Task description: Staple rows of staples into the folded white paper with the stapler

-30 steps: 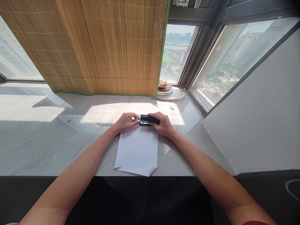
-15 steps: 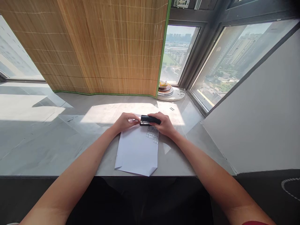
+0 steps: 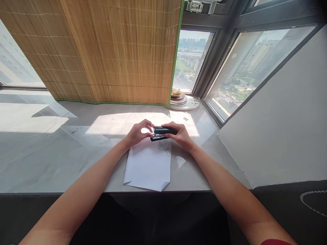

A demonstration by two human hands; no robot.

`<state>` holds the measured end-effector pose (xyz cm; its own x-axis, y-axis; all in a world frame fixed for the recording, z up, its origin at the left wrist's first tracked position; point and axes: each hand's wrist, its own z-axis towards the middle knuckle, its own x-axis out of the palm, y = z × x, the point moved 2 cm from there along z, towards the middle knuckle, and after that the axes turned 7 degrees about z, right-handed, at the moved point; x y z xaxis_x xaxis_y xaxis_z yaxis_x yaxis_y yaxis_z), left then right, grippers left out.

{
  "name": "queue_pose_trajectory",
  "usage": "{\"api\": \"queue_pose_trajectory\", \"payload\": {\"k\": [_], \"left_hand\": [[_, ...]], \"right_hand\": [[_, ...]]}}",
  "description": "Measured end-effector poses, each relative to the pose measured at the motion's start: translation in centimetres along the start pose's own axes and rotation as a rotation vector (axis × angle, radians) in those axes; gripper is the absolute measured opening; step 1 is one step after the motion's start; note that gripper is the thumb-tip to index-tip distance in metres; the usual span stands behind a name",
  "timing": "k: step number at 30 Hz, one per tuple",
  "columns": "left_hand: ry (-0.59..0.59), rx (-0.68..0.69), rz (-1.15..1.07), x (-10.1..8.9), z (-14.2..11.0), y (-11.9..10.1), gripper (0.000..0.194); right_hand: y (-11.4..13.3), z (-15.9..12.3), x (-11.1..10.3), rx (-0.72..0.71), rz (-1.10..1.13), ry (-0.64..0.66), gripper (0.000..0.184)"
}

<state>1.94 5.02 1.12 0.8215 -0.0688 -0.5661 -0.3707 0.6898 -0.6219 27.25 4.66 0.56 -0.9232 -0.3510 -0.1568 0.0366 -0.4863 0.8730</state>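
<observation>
A black stapler (image 3: 163, 130) is in my right hand (image 3: 180, 134), which is closed around its rear end. The jaws are parted, with the shiny metal inside showing at the front. My left hand (image 3: 139, 132) is at the stapler's nose, thumb and fingers apart with light between them. Whether its fingertips touch the stapler is hard to tell. Under both hands lies a stack of white paper (image 3: 146, 166), its near corners creased or folded. Many staples (image 3: 165, 147) in rows cover its upper right part.
Two small staple strips (image 3: 185, 119) lie on the grey stone counter (image 3: 63, 160). Stacked plates (image 3: 178, 99) stand by the window at the back. A bamboo blind (image 3: 109, 51) hangs to the counter's far side. A white wall (image 3: 278, 122) bounds the right.
My left fingers have spread apart at the stapler's nose. The stapler's jaws look wider apart, and its front has tilted slightly.
</observation>
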Motion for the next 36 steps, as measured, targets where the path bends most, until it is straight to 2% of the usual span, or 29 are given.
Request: {"api": "queue_pose_trajectory", "payload": {"k": [6, 9, 12, 14, 17, 18, 20, 24, 27, 29, 32, 34, 36], "left_hand": [[0.047, 0.046, 0.101, 0.4, 0.3, 0.2, 0.022], [0.009, 0.105, 0.188, 0.2, 0.4, 0.2, 0.03], [-0.048, 0.143, 0.312, -0.2, 0.4, 0.0, 0.032], [0.089, 0.185, 0.354, 0.1, 0.2, 0.0, 0.035], [0.426, 0.204, 0.428, 1.0, -0.4, 0.4, 0.044], [0.487, 0.173, 0.468, 1.2, -0.6, 0.7, 0.046], [0.505, 0.081, 0.546, 1.3, -0.9, 1.1, 0.046], [0.443, -0.027, 0.639, 1.5, -1.2, 1.4, 0.045], [0.412, -0.028, 0.651, 1.9, -1.2, 0.6, 0.044], [0.459, 0.046, 0.579, 2.3, -1.2, -0.3, 0.048], [0.595, 0.156, 0.454, 2.9, -1.4, -1.5, 0.056], [0.624, 0.14, 0.44, 3.0, -1.5, -1.7, 0.062], [0.602, 0.095, 0.448, 3.1, -1.5, -1.7, 0.065]], "right_hand": [[0.8, -0.2, 0.9, -0.06, -0.015, 0.002, 0.035], [0.6, -0.1, 0.2, -0.037, 0.022, -0.01, 0.036], [-0.3, 0.1, -1.3, -0.008, 0.055, -0.11, 0.038], [-0.9, 0.1, -2.7, 0.008, 0.053, -0.214, 0.039], [-1.6, -0.3, -4.7, 0.038, 0.017, -0.31, 0.041], [-1.7, -0.5, -5.2, 0.053, -0.004, -0.323, 0.041], [-1.6, -1.2, -6.1, 0.1, -0.048, -0.33, 0.041], [-0.7, -3.3, -7.5, 0.22, -0.143, -0.207, 0.04], [0.2, -5.0, -8.1, 0.221, -0.196, -0.079, 0.04], [0.6, -5.7, -8.1, 0.193, -0.219, -0.032, 0.04], [0.9, -5.9, -7.6, 0.151, -0.244, 0.002, 0.038], [1.0, -5.7, -7.0, 0.126, -0.249, 0.021, 0.037], [1.1, -5.4, -6.5, 0.116, -0.252, 0.054, 0.036]]}}
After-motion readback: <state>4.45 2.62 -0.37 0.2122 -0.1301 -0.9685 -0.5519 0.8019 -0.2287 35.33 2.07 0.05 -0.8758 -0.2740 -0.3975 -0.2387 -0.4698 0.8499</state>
